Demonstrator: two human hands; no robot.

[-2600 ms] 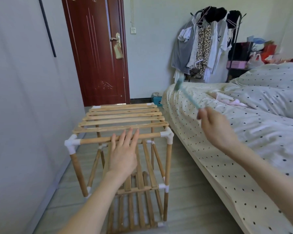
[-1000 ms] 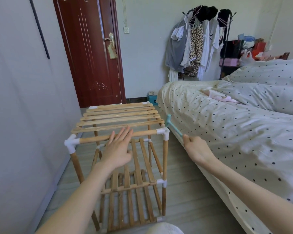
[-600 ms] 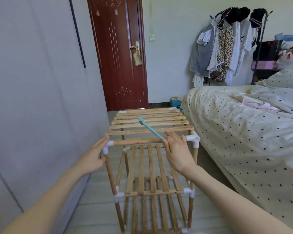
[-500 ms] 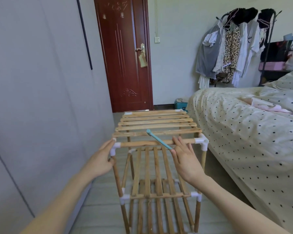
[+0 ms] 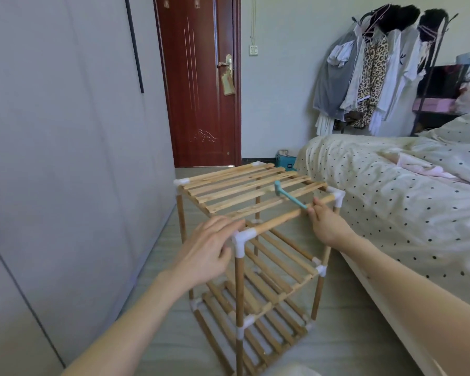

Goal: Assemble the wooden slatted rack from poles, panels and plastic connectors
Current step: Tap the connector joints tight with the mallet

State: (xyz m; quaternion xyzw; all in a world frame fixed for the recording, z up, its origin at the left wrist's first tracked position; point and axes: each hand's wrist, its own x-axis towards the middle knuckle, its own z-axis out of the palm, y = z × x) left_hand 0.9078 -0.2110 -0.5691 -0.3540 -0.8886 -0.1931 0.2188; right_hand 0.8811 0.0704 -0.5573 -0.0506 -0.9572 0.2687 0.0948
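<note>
The wooden slatted rack [image 5: 244, 191] stands upright on the floor with three slatted shelves, poles and white plastic connectors at the joints. My left hand [image 5: 210, 245] lies against the near corner connector [image 5: 242, 238], fingers stretched along the top edge. My right hand [image 5: 327, 225] holds the handle of a small teal plastic hammer [image 5: 288, 195] at the front top pole; the hammer's head rests over the top slats.
A grey wardrobe wall [image 5: 65, 158] runs close on the left. A bed with a dotted cover [image 5: 404, 202] lies close on the right. A red-brown door [image 5: 201, 82] and a clothes stand [image 5: 377, 71] are behind. A teal box [image 5: 285, 161] sits by the bed's foot.
The view has swung so the rack is seen corner-on. My left hand stays at the near-left corner connector. My right hand with the hammer has moved right along the front pole.
</note>
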